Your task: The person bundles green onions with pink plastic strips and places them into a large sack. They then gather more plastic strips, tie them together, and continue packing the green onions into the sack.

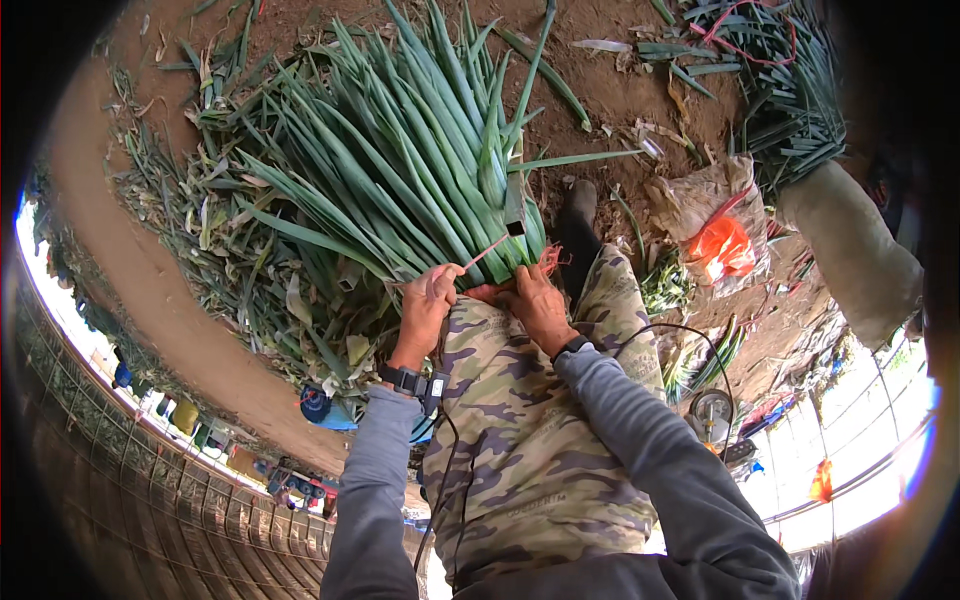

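A big bundle of green onions (400,150) lies in front of my knees, its long green leaves fanned away from me. My left hand (428,305) is closed on a thin pink string (485,252), which is drawn taut up and right across the bundle's near end. My right hand (540,308) is closed at that same near end, beside my left hand; its fingers curl down, and what they grip is hidden. Just beyond it a tuft of reddish strands (550,258) sticks out. A dark square-ended bar (515,208) stands against the bundle's right side.
Cut leaves and trimmings (290,310) are heaped at the left on brown soil. More green onions (800,90) lie at the far right, near a pale sack (850,250) and an orange plastic bag (722,248). A round metal dial scale (712,408) sits right of my leg, near a black cable (722,362).
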Available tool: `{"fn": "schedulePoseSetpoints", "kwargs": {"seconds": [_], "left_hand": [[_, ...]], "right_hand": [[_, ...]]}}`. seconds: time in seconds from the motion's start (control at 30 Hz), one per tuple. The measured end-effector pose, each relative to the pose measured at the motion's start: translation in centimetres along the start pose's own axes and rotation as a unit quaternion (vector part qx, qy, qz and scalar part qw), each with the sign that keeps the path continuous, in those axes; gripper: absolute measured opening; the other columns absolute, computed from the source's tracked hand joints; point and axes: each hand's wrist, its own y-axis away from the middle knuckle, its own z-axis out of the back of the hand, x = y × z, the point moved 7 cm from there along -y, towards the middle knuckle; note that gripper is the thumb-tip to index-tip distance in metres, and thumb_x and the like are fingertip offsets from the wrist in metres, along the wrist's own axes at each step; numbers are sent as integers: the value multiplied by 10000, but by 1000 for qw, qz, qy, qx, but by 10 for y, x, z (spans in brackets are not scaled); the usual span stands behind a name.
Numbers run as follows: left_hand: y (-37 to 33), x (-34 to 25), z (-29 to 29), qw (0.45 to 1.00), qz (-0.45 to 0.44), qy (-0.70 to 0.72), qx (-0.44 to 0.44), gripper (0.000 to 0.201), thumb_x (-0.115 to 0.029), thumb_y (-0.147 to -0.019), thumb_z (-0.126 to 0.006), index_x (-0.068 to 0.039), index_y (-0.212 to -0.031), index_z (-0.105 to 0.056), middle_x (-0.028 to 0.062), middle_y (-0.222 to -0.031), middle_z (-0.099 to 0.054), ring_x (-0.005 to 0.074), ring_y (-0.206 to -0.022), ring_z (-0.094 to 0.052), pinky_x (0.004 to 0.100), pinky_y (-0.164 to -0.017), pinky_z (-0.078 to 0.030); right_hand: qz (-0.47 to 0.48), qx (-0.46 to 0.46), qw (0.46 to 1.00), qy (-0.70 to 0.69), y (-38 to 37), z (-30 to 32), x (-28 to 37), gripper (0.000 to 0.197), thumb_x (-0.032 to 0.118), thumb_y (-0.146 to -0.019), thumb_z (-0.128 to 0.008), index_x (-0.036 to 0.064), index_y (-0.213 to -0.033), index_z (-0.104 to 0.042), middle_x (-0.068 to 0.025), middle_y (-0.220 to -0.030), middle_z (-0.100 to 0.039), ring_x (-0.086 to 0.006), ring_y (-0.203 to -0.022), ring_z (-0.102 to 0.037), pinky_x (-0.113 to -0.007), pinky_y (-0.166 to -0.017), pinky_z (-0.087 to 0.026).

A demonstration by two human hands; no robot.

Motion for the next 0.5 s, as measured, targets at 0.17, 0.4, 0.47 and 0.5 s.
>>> {"fn": "schedulePoseSetpoints", "kwargs": {"seconds": [0.17, 0.4, 0.47, 0.5], "left_hand": [[-1, 0, -6, 997, 44, 55, 11, 298, -291, -1039, -618, -7, -1073, -701, -62, -694, -463, 26, -586, -349, 219, -518, -290], [-7, 25, 0, 951, 87, 293, 45, 314, -274, -1029, -638, 5, -1165, -684, 88, -946, -729, 160, -853, -678, 268, -809, -535], [-8, 30, 3, 959, 93, 268, 22, 327, -282, -1028, -641, 10, -1172, -680, 103, -1000, -730, 161, -869, -680, 268, -818, -537], [-11, 31, 5, 966, 95, 240, -1, 341, -289, -1027, -643, 15, -1179, -675, 119, -1055, -731, 163, -885, -682, 267, -828, -539]], "right_hand": [[-5, -9, 1000, 28, -12, 10, -4, 381, 296, -873, -749, 26, -1039, -538, -201, -1043, -615, -417, -971, -650, -490, -792, -536], [-44, 64, 982, -171, 3, 29, 60, 385, 324, -983, -670, -34, -1125, -658, -187, -973, -695, -338, -758, -688, -400, -697, -540], [-215, 215, 837, -454, 18, -3, 83, 406, 356, -1027, -629, -38, -1121, -657, -89, -865, -700, -148, -718, -660, -305, -645, -522], [-227, 238, 772, -544, 20, -11, 95, 397, 355, -1036, -620, -33, -1111, -659, -49, -831, -685, -97, -703, -636, -287, -626, -512]]}}
